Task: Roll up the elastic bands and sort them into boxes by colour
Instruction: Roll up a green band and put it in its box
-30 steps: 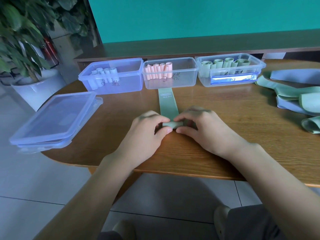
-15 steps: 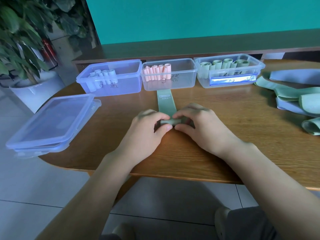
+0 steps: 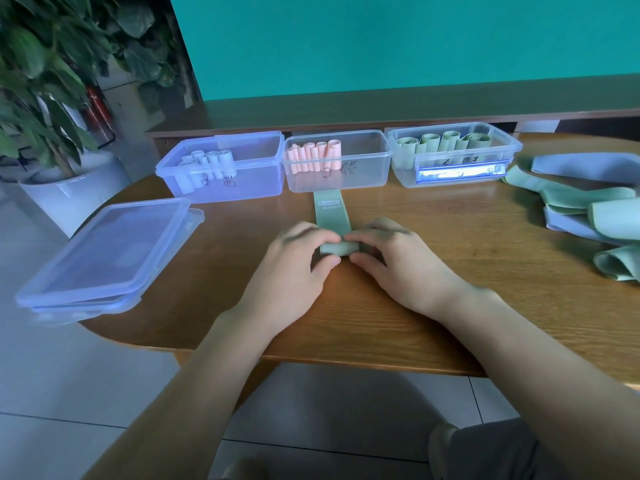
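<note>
Left hand (image 3: 294, 268) and right hand (image 3: 394, 261) pinching the soft rolled end of a flat matte green band (image 3: 332, 220), table (image 3: 450, 289) centre, unrolled strip pointing to 12 o'clock, toward clear rectangular plastic pink-roll box (image 3: 360, 168)

My left hand (image 3: 294, 271) and right hand (image 3: 398, 268) cover both ends of the rolled part of the pale green elastic band (image 3: 331, 216), so I can't tell how tight the coil is. Its far end slips out of sight against the clear plastic middle box (image 3: 363, 174). The small print on the band is too tiny to read, and the handwritten marks on the box fronts are no clearer. On my right, the loose pile of green and blue bands (image 3: 588, 206) runs off the frame edge. The leafy potted plant (image 3: 52, 81) on my left is smeared and cropped.
</note>
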Demonstrator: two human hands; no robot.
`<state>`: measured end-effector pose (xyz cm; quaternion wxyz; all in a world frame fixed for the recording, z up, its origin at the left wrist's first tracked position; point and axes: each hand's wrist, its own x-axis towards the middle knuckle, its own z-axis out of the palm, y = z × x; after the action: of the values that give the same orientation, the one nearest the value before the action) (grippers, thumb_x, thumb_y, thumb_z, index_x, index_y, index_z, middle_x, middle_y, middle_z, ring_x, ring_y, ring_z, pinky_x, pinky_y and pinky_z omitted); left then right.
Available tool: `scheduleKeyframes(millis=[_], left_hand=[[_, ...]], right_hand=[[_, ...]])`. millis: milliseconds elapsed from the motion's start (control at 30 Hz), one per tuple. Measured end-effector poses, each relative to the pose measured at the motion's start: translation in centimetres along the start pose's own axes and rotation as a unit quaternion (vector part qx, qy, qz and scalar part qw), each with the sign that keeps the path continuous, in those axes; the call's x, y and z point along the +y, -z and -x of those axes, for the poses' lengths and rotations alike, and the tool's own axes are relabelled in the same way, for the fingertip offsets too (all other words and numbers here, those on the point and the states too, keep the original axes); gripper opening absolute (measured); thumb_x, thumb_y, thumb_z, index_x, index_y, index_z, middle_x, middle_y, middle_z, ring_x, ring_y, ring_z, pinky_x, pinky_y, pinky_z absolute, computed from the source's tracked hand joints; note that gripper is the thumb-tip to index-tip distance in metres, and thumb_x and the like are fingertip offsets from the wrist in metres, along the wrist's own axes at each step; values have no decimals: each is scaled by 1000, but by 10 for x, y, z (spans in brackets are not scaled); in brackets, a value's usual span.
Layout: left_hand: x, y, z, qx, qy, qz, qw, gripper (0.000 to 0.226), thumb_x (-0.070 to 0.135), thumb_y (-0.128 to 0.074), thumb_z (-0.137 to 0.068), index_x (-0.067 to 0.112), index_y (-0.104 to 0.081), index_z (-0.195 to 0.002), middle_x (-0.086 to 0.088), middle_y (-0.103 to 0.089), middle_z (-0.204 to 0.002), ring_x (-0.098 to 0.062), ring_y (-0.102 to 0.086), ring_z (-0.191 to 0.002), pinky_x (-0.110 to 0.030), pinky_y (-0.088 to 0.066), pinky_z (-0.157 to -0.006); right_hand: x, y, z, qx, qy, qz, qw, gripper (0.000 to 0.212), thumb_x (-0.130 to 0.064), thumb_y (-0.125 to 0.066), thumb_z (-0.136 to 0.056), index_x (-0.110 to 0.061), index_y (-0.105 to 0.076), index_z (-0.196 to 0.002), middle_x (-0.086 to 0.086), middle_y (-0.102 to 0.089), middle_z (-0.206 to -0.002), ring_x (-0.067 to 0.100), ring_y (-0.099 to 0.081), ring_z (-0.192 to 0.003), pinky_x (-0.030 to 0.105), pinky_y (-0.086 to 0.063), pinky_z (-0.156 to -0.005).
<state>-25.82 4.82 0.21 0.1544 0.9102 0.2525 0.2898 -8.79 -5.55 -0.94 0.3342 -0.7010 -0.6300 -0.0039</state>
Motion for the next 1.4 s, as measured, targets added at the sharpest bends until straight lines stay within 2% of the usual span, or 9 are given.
scheduleKeyframes(millis=[167,233,333,533,833,933,1067,1267,1400], left_hand=[[-1,-4,-2,-18,14,-22,1000,37,34,-61,-97,25,-61,-133,11,-56,-128,-12,-48,-120,-25,-39,-99],[-2,-5,-3,-22,16,-32,999,38,33,-58,-99,26,-59,-137,11,-56,-132,-12,-44,-124,-22,-34,-99],[-1,-2,-3,-10,18,-26,999,39,29,-56,-101,26,-55,-139,10,-55,-136,-10,-41,-127,-26,-37,-101],[0,-1,-1,-7,9,-35,999,30,25,-52,-103,24,-59,-131,12,-52,-130,-5,-39,-121,-19,-34,-94],[-8,-3,-11,-20,12,-47,999,38,17,-47,-104,24,-54,-141,9,-56,-139,-16,-42,-124,-28,-36,-104],[-7,-2,-10,5,-3,-46,999,34,16,-49,-103,22,-59,-135,9,-56,-132,-14,-42,-121,-26,-38,-102],[-10,-4,-12,-4,-11,-68,998,31,16,-49,-103,20,-62,-131,9,-56,-130,-14,-42,-119,-28,-39,-103],[-14,-4,-22,-20,9,-67,997,38,15,-46,-103,23,-55,-139,8,-56,-138,-19,-43,-121,-38,-42,-105],[-15,-5,-26,-6,7,-66,998,39,17,-45,-103,23,-53,-141,6,-55,-139,-17,-42,-124,-36,-40,-107]], right_hand=[[-1,0,3,28,24,-3,999,31,-15,-66,-97,-17,-68,-128,-4,-59,-123,1,-50,-88,16,-42,-88],[0,1,1,12,23,2,1000,32,-17,-66,-97,-18,-67,-129,-5,-59,-124,2,-51,-90,19,-42,-87],[2,1,-3,1,24,12,1000,33,-19,-64,-98,-19,-65,-131,-5,-59,-127,10,-57,-96,25,-47,-91],[3,2,-10,-7,24,23,999,33,-23,-60,-100,-20,-63,-133,-6,-59,-128,17,-60,-106,38,-52,-93],[5,-1,-12,-1,22,32,999,33,-27,-58,-100,-24,-63,-132,-8,-54,-135,19,-59,-109,39,-54,-91],[8,-3,-16,-8,17,40,999,37,-30,-56,-100,-27,-59,-136,-9,-53,-139,19,-58,-116,42,-54,-94],[8,-3,-21,-14,9,57,998,41,-30,-56,-100,-27,-55,-140,-8,-52,-142,19,-53,-125,41,-52,-99],[9,-3,-23,-8,22,50,998,37,-26,-54,-101,-26,-59,-137,-9,-53,-139,18,-54,-120,37,-52,-96],[12,-4,-28,-13,12,50,999,37,-28,-54,-101,-28,-57,-138,-11,-51,-140,16,-55,-116,37,-53,-94]])
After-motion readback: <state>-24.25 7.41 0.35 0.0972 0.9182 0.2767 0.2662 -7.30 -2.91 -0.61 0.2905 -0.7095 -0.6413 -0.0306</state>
